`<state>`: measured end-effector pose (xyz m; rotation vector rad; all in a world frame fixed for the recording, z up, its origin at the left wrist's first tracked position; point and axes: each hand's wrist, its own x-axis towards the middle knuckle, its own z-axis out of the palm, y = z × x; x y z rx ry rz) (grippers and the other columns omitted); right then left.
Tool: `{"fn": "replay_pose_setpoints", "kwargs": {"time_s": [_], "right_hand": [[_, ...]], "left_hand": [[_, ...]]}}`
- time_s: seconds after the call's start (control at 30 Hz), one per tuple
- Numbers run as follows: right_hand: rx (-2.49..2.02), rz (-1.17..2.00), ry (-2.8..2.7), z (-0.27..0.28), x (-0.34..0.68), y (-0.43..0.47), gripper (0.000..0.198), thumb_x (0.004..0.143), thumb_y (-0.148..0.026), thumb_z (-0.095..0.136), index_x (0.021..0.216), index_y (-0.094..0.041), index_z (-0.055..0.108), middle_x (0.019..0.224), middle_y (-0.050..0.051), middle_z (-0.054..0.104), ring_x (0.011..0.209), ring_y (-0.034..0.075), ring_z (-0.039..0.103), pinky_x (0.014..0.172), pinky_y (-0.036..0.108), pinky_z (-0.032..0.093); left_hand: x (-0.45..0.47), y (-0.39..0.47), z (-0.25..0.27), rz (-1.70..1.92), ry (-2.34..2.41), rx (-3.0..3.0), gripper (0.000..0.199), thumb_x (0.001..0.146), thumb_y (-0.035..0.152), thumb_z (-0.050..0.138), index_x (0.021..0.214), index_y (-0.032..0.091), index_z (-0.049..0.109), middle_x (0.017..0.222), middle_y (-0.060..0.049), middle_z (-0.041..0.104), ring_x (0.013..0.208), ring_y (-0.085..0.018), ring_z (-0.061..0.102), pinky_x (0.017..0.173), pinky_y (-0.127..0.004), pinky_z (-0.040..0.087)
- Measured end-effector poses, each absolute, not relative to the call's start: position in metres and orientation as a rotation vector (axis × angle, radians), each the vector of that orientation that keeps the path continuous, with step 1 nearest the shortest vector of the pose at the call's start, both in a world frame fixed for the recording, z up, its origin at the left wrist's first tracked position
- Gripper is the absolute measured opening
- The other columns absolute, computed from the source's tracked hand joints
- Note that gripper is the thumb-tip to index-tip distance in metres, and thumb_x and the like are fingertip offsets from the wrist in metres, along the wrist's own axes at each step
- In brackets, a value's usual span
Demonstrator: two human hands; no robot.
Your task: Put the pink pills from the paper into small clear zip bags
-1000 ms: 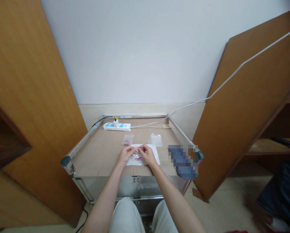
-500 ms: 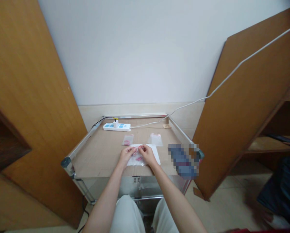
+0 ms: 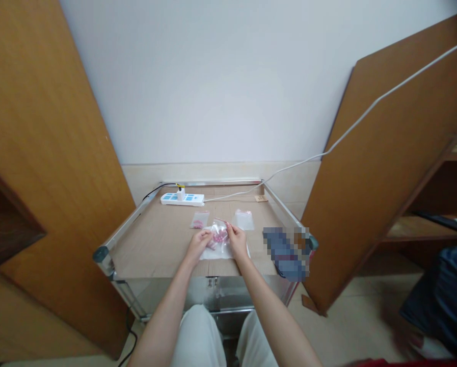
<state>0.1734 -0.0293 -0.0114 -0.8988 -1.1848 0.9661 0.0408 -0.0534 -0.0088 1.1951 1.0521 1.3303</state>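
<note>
A small clear zip bag (image 3: pixel 219 235) with pink pieces inside is held up between my hands, its red-edged top facing away from me. My right hand (image 3: pixel 237 241) pinches its upper right corner. The closed fingertips of my left hand (image 3: pixel 198 246) are on its left side. Beneath lies a white sheet (image 3: pixel 217 254), partly covered by my hands and the bag. Just beyond my left hand, another small bag (image 3: pixel 199 219) with pink pieces lies flat. Clear bags (image 3: pixel 244 220) with no pink pieces showing lie beyond my right hand.
The cardboard-covered table (image 3: pixel 152 250) has metal rails. A white power strip (image 3: pixel 182 199) with a plug stands at the back left, its white cable (image 3: pixel 289 167) rising to the right. A pixelated dark item (image 3: pixel 287 257) lies at the right. Another person's leg (image 3: pixel 438 300) is at lower right.
The bag between my hands has opened out to view, its pink pieces now showing plainly. My right hand has moved slightly right, and my hands are further apart.
</note>
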Motion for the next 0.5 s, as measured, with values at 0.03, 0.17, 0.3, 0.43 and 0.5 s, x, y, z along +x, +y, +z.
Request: {"fn": "replay_pose_setpoints", "kwargs": {"time_s": [0.03, 0.17, 0.3, 0.43, 0.5], "right_hand": [[-0.886, 1.011, -1.162, -0.011, 0.173, -0.029, 0.037, 0.071, -0.043, 0.047, 0.086, -0.011, 0.059, 0.055, -0.002, 0.054, 0.044, 0.008, 0.046, 0.045, 0.019, 0.036], [-0.819, 1.184, -1.065, -0.009, 0.17, -0.03, 0.044, 0.071, -0.045, 0.046, 0.099, -0.012, 0.05, 0.06, 0.0, 0.057, 0.04, 0.009, 0.049, 0.041, 0.021, 0.04], [-0.806, 1.169, -1.098, -0.011, 0.168, -0.027, 0.036, 0.069, -0.043, 0.049, 0.085, -0.011, 0.054, 0.057, 0.001, 0.058, 0.04, 0.008, 0.049, 0.041, 0.02, 0.04], [-0.838, 1.125, -1.137, -0.016, 0.168, -0.023, 0.028, 0.069, -0.038, 0.05, 0.079, -0.012, 0.055, 0.054, -0.001, 0.056, 0.04, 0.007, 0.047, 0.041, 0.019, 0.038], [-0.857, 1.117, -1.134, -0.016, 0.168, -0.023, 0.027, 0.069, -0.035, 0.05, 0.08, -0.011, 0.054, 0.053, -0.002, 0.055, 0.04, 0.008, 0.047, 0.041, 0.019, 0.037]], "left_hand": [[0.04, -0.052, -0.01, 1.381, 1.084, 1.176, 0.032, 0.059, 0.04, 0.059, 0.072, 0.011, 0.057, 0.058, 0.0, 0.058, 0.048, -0.009, 0.052, 0.046, -0.019, 0.041], [0.033, -0.039, -0.012, 1.617, 1.252, 1.118, 0.031, 0.06, 0.039, 0.057, 0.075, 0.012, 0.055, 0.059, 0.0, 0.059, 0.049, -0.009, 0.054, 0.046, -0.018, 0.039], [0.018, -0.014, -0.001, 1.736, 1.386, 1.204, 0.023, 0.066, 0.036, 0.051, 0.068, 0.013, 0.054, 0.063, -0.003, 0.061, 0.059, -0.011, 0.057, 0.055, -0.02, 0.043], [0.005, 0.011, 0.009, 1.491, 1.799, 1.247, 0.021, 0.071, 0.029, 0.041, 0.072, 0.013, 0.055, 0.068, -0.006, 0.064, 0.055, -0.013, 0.058, 0.048, -0.021, 0.043], [0.001, 0.02, 0.01, 1.424, 1.895, 1.252, 0.019, 0.07, 0.026, 0.043, 0.072, 0.014, 0.056, 0.069, -0.007, 0.064, 0.055, -0.014, 0.059, 0.047, -0.021, 0.042]]}}
